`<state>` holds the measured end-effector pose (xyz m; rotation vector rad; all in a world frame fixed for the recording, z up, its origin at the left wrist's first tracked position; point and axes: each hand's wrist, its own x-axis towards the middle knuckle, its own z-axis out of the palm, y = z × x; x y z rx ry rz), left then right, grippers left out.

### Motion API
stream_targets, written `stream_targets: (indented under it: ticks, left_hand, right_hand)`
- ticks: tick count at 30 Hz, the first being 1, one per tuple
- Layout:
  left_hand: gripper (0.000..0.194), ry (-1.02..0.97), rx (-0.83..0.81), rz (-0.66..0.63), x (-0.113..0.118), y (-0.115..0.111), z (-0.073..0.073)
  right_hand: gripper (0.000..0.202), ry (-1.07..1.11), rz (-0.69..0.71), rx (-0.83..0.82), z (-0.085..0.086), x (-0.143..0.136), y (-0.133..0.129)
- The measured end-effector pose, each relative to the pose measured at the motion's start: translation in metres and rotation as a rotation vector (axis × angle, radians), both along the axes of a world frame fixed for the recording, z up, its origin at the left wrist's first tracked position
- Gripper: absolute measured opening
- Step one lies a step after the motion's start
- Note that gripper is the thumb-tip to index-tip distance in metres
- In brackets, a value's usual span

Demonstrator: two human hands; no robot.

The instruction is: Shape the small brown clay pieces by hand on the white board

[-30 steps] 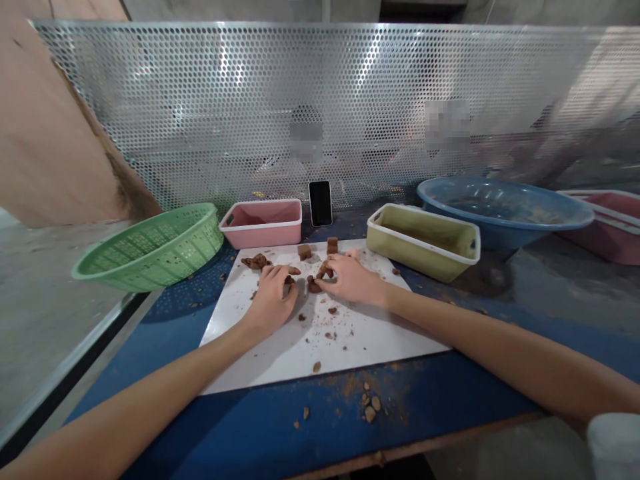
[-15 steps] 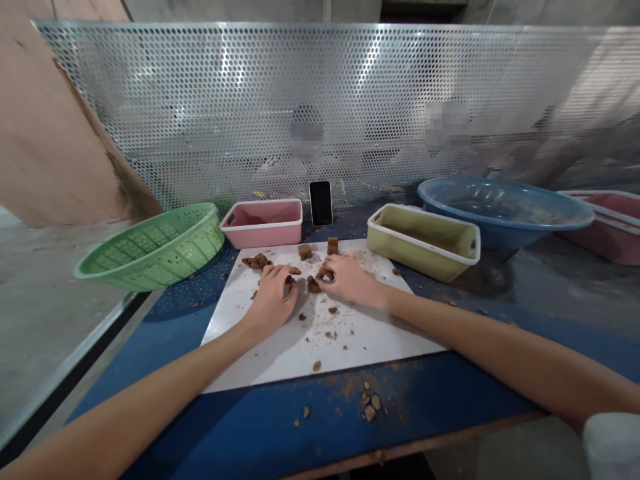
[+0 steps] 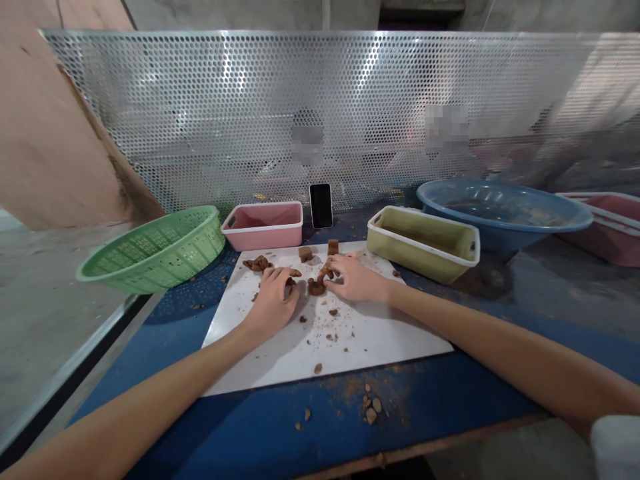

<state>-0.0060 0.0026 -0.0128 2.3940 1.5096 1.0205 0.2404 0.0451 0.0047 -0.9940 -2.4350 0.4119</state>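
Nearest, stones [image 3: 371, 416] dot the blue bench [image 3: 225, 440]. Over the white board [image 3: 273, 363], left hand [image 3: 273, 297] and right hand [image 3: 354, 279] curve, fingers bent — whether they pinch anything, I cannot tell — with a brown lump [image 3: 316, 288] between them, just beside the right; two blocks [image 3: 305, 254] stand beyond.

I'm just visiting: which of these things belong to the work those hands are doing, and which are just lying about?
Probably part of the work:
white board under both hands
small brown piece by the right hand
brown lump near the left hand

Apparently just lying about:
green basket
black-screened device
blue basin
pebbles near the table's edge
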Motion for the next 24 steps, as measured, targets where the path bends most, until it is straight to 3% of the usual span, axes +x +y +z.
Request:
stream_targets:
  ticks: [6,10,16,24]
  left_hand:
    - [0.023,-0.006,-0.011,0.002,0.000,-0.001,0.002]
    - [0.024,0.004,-0.016,0.002,0.000,-0.001,0.003]
    - [0.024,0.000,-0.012,0.006,0.001,-0.001,0.003]
    - [0.023,0.005,-0.011,0.010,0.000,-0.001,0.000]
  right_hand:
    - [0.009,-0.034,0.030,-0.018,0.002,0.005,0.001]
    - [0.019,-0.042,0.053,-0.017,0.002,0.008,0.006]
    - [0.016,-0.029,0.177,-0.046,-0.008,0.012,0.018]
    - [0.016,-0.010,0.185,-0.032,-0.014,0.014,0.022]
